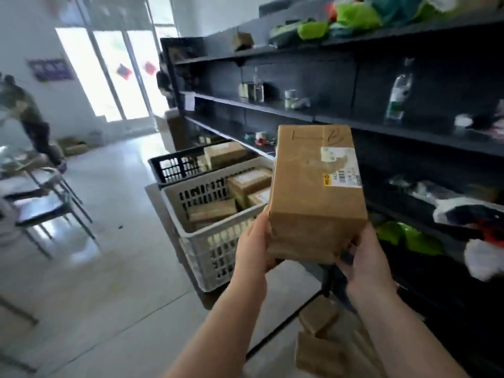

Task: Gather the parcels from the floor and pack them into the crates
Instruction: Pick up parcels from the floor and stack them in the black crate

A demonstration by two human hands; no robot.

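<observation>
holding parcel [316, 192] upright, long axis vertical; left hand [252, 248] and right hand [364, 259] gripping its base

Both bare forearms reach forward and upward from the lower edge of the view, converging slightly; the left hand [252, 248] presses its palm to the near left lower corner of the parcel [316, 192], thumb up along the edge; the right hand [364, 259] cups the near right lower corner, fingers tucked beneath.
</observation>
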